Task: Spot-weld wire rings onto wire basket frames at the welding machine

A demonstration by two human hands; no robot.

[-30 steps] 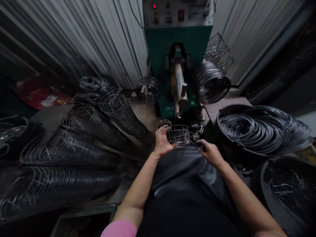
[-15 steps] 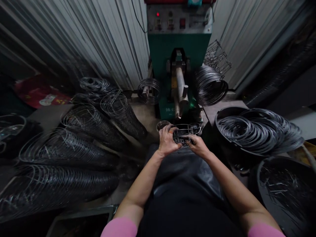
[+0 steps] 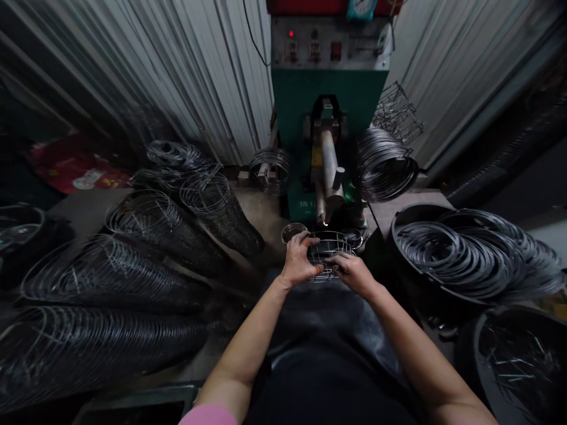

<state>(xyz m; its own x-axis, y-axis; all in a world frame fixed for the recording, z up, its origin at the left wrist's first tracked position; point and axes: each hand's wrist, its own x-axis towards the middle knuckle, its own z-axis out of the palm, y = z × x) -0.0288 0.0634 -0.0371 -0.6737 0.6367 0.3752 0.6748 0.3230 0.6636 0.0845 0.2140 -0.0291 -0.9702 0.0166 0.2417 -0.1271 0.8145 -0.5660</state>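
Note:
A round wire basket point(image 3: 330, 242) is held just below the electrode tips of a green machine point(image 3: 292, 106). My left hand point(image 3: 300, 260) grips its left side, thumb toward the front and fingers over the rim. At the right front, my right hand point(image 3: 352, 271) has its fingers closed on the basket's wires. A small bright glint shows at the lower electrode tip point(image 3: 325, 223), beyond the basket. Small wire rings point(image 3: 295, 231) lie behind my left hand.
Stacks of wire baskets point(image 3: 110, 330) fill the left side. On the right stand a tub of wire rings point(image 3: 398, 215) and a tub of short wires point(image 3: 481, 354). Wire coils point(image 3: 385, 162) hang beside the machine.
The view has tilted, so the machine sits slightly lower and further right. The basket's rim shows more openly between my hands, and both hands still hold it.

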